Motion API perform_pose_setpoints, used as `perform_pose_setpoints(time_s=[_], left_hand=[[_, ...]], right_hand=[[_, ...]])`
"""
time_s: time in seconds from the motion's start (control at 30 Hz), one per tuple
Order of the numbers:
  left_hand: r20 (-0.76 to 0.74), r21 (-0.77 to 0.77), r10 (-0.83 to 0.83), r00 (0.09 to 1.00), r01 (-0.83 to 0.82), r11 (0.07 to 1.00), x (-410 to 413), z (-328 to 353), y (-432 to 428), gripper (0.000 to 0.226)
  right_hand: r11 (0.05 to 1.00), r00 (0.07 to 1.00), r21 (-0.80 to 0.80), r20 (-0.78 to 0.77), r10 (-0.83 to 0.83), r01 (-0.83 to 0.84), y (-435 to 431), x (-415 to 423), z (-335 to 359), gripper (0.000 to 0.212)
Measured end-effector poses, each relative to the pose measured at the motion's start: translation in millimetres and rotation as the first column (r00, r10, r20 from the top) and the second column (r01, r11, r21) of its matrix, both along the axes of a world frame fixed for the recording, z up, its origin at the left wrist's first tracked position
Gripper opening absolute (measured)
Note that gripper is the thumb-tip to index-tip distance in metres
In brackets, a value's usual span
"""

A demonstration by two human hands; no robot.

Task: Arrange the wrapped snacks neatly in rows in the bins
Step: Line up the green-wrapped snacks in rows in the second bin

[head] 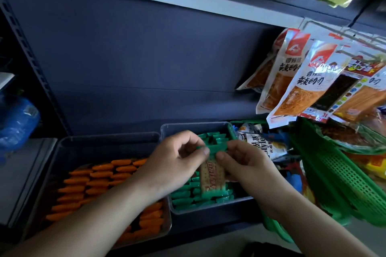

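shop: hanging snack packets [300, 81], stocked bins [167, 129]

**Plastic, Film, Panel**

The clear rectangular plastic bin [194, 125] is smooth; its green-ended biscuit packets [186, 195] wear glossy film. The green perforated plastic basket [338, 175] looks matt. The orange-and-white hanging pouches [309, 81] shine; the dark back panel [146, 58] is matt.

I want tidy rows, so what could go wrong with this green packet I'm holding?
The left hand and right hand pinch the green-wrapped cracker packet at its top end, so it could drop crooked onto the rows in the clear plastic bin. The hanging orange snack bags are close; a raised arm might knock them.
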State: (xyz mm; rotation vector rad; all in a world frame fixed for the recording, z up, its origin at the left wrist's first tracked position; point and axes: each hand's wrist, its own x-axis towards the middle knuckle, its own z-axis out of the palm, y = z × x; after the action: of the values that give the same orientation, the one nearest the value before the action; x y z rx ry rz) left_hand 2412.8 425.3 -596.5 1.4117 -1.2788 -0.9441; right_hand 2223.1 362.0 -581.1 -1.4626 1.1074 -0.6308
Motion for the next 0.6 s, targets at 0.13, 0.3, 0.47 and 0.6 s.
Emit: perform_pose_setpoints(time_s=[0.13,0.3,0.47,0.6], left_hand=[[0.03,-0.027,0.056,0.998,-0.055,0.998,2,2,-4,0.01],[-0.04,0.124,-0.034,0.999,0.039,0.992,-8,-14,-7,0.029],[-0.011,0.155,0.003,1.0,-0.002,0.988,-18,-24,-8,0.029],[0.059,0.143,-0.02,0.998,0.011,0.99,-20,-28,-10,0.029]], right_hand=[[0.998,0.997,-0.009,0.053,0.063,-0.063,-6,4,3,0.016],[0.996,0.991,-0.015,0.107,-0.08,0.082,-25,0,-1,0.01],[0.994,0.979,0.1,0.196,-0.063,0.044,-35,-5,-7,0.017],[0.996,0.985,0.078,0.169,-0.046,0.033,-38,-9,-7,0.02]])
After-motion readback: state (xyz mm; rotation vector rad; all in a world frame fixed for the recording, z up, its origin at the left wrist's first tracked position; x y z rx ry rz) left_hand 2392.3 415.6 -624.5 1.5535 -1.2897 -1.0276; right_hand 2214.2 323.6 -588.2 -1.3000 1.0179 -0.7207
